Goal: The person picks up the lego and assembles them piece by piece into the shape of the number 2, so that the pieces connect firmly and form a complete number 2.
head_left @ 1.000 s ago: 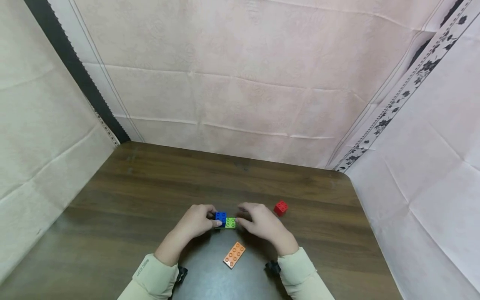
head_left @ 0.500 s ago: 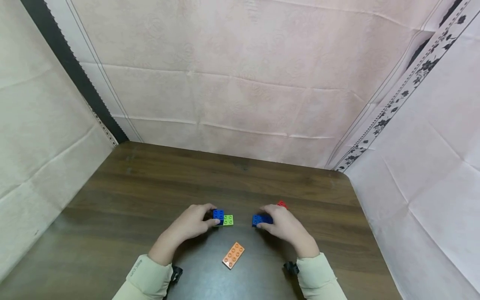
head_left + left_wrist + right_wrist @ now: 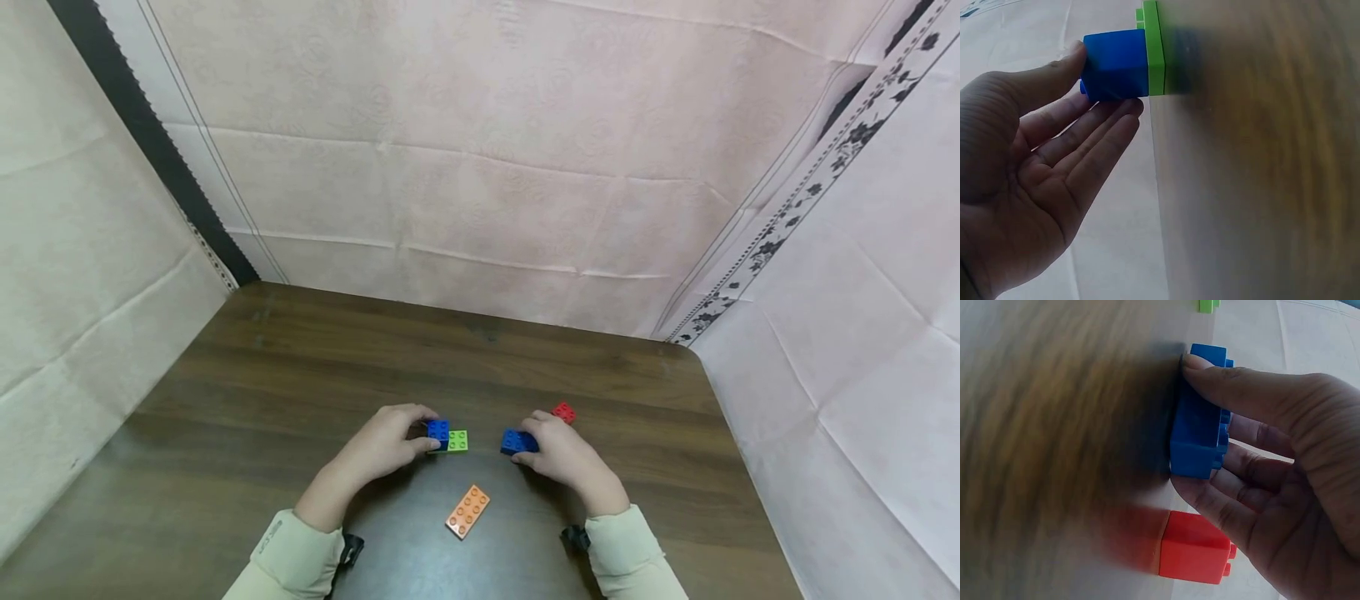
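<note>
My left hand [image 3: 382, 442] holds a short blue toy brick [image 3: 438, 431] between thumb and fingers. In the left wrist view that blue brick [image 3: 1116, 65] sits on one end of a thin lime-green plate [image 3: 1155, 53]. The studs of the green plate's other end [image 3: 458, 441] show to the right of the brick. Farther right, my right hand [image 3: 562, 454] pinches a longer blue brick [image 3: 517, 442], thumb on one side and fingers on the other. The right wrist view shows this long brick [image 3: 1196, 425] against the tabletop, with a red brick [image 3: 1194, 547] close by the fingers.
An orange brick [image 3: 468, 511] lies at an angle on the dark wooden table [image 3: 300, 367], between the forearms. Beyond the right hand is the red brick [image 3: 564, 412], partly covered. Pale cloth [image 3: 480, 167] hangs behind the table and at both sides.
My right hand has moved right, away from the green plate, and the long blue brick has come into view in its fingers. The left hand has shifted slightly left with its bricks.
</note>
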`<move>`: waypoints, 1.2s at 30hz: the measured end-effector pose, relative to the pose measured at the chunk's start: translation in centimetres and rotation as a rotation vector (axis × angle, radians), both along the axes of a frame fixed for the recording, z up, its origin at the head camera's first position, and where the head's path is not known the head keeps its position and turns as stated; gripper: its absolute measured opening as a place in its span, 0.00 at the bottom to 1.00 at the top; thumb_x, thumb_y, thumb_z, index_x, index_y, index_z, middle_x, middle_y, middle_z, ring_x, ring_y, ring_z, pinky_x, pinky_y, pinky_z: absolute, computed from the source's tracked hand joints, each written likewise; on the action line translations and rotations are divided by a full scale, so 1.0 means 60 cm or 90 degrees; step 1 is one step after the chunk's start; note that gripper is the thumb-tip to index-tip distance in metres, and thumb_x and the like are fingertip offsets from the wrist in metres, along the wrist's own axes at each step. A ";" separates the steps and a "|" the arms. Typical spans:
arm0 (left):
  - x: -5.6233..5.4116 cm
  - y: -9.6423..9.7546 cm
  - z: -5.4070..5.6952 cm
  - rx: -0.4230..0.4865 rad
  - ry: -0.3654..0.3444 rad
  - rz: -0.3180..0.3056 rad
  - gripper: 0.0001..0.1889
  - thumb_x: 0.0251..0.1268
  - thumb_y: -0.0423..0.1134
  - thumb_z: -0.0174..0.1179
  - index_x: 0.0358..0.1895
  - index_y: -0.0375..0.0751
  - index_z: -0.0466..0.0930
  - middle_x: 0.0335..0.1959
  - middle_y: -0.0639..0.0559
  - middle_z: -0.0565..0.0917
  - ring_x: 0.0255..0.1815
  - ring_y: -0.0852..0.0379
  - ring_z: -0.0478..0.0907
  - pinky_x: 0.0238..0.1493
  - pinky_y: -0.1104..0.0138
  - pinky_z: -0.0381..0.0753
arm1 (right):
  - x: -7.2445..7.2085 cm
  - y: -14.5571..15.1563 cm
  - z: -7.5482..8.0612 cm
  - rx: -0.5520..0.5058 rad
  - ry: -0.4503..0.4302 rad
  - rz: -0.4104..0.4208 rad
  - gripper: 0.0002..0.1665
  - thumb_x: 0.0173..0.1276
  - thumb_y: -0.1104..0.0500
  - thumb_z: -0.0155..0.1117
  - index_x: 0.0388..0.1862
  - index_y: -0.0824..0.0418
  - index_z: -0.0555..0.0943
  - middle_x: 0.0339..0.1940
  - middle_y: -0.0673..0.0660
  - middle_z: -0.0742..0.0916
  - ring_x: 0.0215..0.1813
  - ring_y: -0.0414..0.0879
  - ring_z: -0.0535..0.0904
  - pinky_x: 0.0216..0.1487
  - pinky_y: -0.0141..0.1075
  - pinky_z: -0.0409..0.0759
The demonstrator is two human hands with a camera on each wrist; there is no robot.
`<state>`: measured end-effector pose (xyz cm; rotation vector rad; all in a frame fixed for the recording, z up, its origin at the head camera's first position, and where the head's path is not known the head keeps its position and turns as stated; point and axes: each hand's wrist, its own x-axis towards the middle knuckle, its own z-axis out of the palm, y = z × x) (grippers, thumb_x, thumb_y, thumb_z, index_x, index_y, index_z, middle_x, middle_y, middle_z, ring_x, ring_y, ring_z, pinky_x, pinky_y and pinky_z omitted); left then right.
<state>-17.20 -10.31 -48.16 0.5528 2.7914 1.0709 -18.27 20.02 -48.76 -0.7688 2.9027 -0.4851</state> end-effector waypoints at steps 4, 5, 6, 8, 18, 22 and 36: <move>-0.001 0.001 -0.001 -0.006 0.002 0.011 0.16 0.63 0.42 0.71 0.53 0.44 0.85 0.49 0.52 0.86 0.51 0.56 0.82 0.54 0.56 0.81 | 0.000 -0.005 0.000 -0.011 0.003 0.008 0.23 0.64 0.50 0.75 0.53 0.61 0.83 0.48 0.55 0.84 0.45 0.46 0.80 0.50 0.45 0.82; -0.001 0.000 0.000 -0.005 0.000 0.013 0.16 0.63 0.42 0.71 0.52 0.44 0.85 0.49 0.52 0.86 0.51 0.56 0.82 0.53 0.56 0.81 | 0.001 -0.006 0.000 -0.013 0.006 0.010 0.23 0.64 0.50 0.75 0.54 0.61 0.83 0.48 0.54 0.84 0.46 0.45 0.80 0.50 0.45 0.82; -0.001 0.000 0.001 -0.003 -0.004 0.015 0.16 0.63 0.41 0.71 0.52 0.44 0.85 0.49 0.52 0.86 0.50 0.57 0.82 0.53 0.56 0.82 | 0.001 -0.007 0.001 -0.016 0.008 0.011 0.23 0.65 0.50 0.74 0.54 0.60 0.83 0.48 0.54 0.85 0.46 0.45 0.80 0.50 0.45 0.82; -0.001 0.000 0.001 0.002 -0.011 0.018 0.15 0.63 0.41 0.71 0.52 0.44 0.85 0.48 0.51 0.86 0.49 0.57 0.82 0.52 0.56 0.82 | 0.001 -0.008 0.001 -0.024 0.013 0.014 0.23 0.65 0.50 0.74 0.54 0.60 0.83 0.47 0.53 0.85 0.46 0.44 0.81 0.50 0.45 0.82; -0.005 -0.004 -0.006 0.013 -0.014 0.009 0.16 0.64 0.42 0.70 0.54 0.45 0.85 0.49 0.52 0.86 0.49 0.58 0.82 0.51 0.57 0.82 | 0.002 -0.011 0.009 -0.048 0.005 0.009 0.24 0.66 0.49 0.74 0.55 0.60 0.83 0.49 0.54 0.85 0.47 0.45 0.81 0.51 0.45 0.83; -0.003 -0.008 -0.007 0.015 -0.012 -0.011 0.19 0.64 0.43 0.70 0.57 0.43 0.83 0.52 0.50 0.85 0.51 0.56 0.82 0.53 0.55 0.82 | 0.001 -0.015 0.010 -0.049 0.009 0.013 0.24 0.66 0.48 0.73 0.55 0.60 0.83 0.48 0.53 0.85 0.47 0.44 0.81 0.51 0.44 0.83; -0.002 -0.006 -0.006 0.025 -0.027 -0.016 0.16 0.65 0.40 0.70 0.54 0.41 0.83 0.48 0.49 0.86 0.48 0.57 0.82 0.51 0.56 0.83 | 0.001 -0.031 0.013 -0.058 0.011 0.029 0.24 0.67 0.46 0.72 0.56 0.58 0.82 0.50 0.52 0.85 0.48 0.42 0.81 0.51 0.42 0.83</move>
